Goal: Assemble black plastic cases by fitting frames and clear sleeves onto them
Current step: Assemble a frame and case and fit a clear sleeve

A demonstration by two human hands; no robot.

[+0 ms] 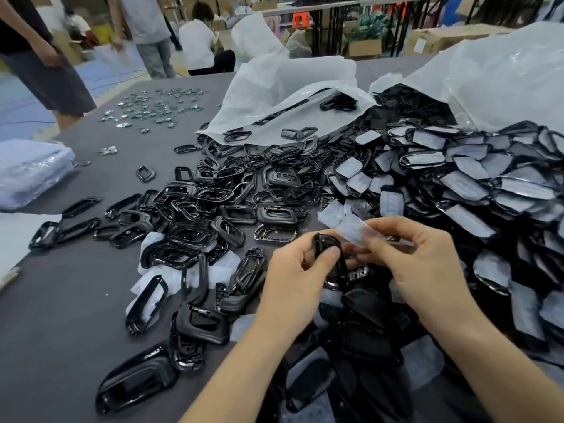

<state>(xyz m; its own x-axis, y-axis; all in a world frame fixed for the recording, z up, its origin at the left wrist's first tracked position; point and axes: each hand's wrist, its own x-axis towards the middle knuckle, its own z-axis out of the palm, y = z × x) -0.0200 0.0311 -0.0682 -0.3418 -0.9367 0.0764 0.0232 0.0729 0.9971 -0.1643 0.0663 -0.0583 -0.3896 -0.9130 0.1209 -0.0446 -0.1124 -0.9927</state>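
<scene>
My left hand (297,271) grips a black plastic case (332,264) edge-on, thumb pressed on its rim. My right hand (418,257) pinches a clear sleeve (355,230) between thumb and fingers, right beside the case's upper end. Loose glossy black frames (213,209) lie scattered in a heap across the grey table (61,315). To the right rises a big pile of black cases fitted with clear sleeves (464,184). More black cases (360,346) lie under my wrists.
White plastic bags (290,87) spill black parts at the back, and a larger bag (503,71) sits at far right. Small shiny metal pieces (152,108) are strewn at the far left. A wrapped bluish bundle (27,172) lies at the left edge. People stand beyond the table.
</scene>
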